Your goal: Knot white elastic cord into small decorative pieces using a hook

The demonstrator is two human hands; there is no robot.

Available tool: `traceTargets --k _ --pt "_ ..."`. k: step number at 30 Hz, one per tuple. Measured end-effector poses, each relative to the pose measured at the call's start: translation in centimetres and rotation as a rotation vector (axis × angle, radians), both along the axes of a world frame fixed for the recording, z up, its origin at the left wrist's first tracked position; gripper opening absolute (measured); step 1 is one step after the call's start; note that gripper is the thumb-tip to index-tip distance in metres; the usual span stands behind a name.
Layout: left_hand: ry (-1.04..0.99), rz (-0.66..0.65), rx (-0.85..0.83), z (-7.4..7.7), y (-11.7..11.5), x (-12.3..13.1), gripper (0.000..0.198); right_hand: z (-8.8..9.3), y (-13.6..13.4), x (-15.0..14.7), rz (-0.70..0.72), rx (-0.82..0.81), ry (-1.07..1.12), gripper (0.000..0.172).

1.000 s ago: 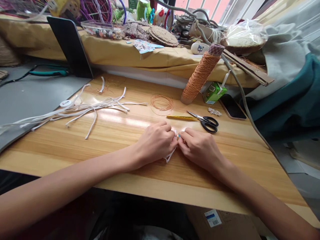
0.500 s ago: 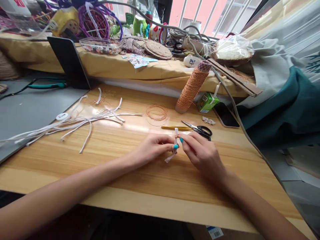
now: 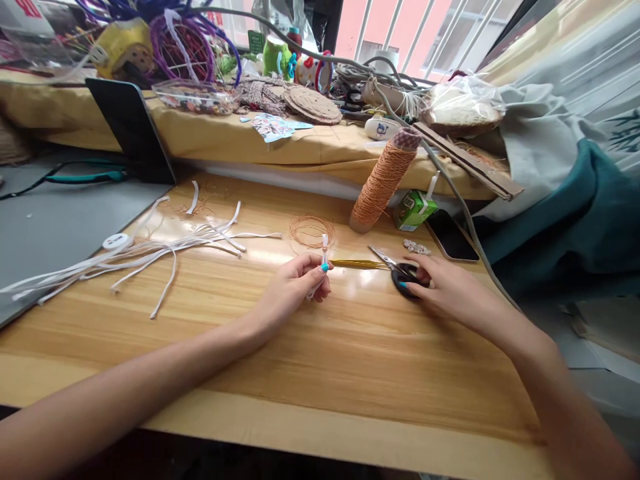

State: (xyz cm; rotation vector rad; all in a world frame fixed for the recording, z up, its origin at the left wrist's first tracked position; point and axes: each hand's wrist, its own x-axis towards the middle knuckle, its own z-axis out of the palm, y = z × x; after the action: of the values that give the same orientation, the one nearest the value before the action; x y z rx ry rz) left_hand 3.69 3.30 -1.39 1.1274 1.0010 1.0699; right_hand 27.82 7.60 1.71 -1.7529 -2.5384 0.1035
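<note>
My left hand pinches a short white cord upright between thumb and fingers. Thin copper-coloured thread is wound around the cord near its top, and its lower end shows below my fingers. My right hand has thumb and fingers on the black handles of the scissors, which lie on the table with blades pointing to the back left. Beside the scissors lies a thin gold-coloured stick. Behind my left hand rests a loose coil of copper-coloured thread.
Several white cords spread over the table's left side. A cone of orange twine, a green drink carton, a small whitish braided piece and a phone stand or lie at the back right. A tablet leans against the cluttered ledge.
My right hand has let go of the thread at the cord and moved right to the scissors handles. My left hand has shifted left and slightly up with the cord.
</note>
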Motion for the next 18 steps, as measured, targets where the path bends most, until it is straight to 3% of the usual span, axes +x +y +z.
traceTargets --k 4,8,10,13,16,18 --pt "0.099 0.037 0.013 -0.5 0.0 0.0 0.020 1.4 -0.4 -0.1 -0.049 -0.207 0.106 0.027" --pt "0.196 0.049 0.052 -0.2 0.2 -0.4 0.032 2.5 -0.6 0.2 -0.132 -0.439 0.540 0.037" --pt "0.241 0.058 0.084 0.1 0.4 -0.6 0.036 2.6 -0.7 -0.3 -0.121 -0.460 0.800 0.047" --pt "0.305 0.058 0.143 0.5 0.8 -1.1 0.029 1.8 -1.0 -1.6 -0.026 -0.442 1.070 0.047" --pt "0.376 0.069 0.230 0.4 1.2 -1.3 0.020 0.1 -1.4 -3.0 0.108 -0.419 1.052 0.040" --pt "0.466 0.108 0.308 0.3 1.4 -1.4 0.020 -0.8 -1.8 -3.5 0.159 -0.315 0.855 0.034"
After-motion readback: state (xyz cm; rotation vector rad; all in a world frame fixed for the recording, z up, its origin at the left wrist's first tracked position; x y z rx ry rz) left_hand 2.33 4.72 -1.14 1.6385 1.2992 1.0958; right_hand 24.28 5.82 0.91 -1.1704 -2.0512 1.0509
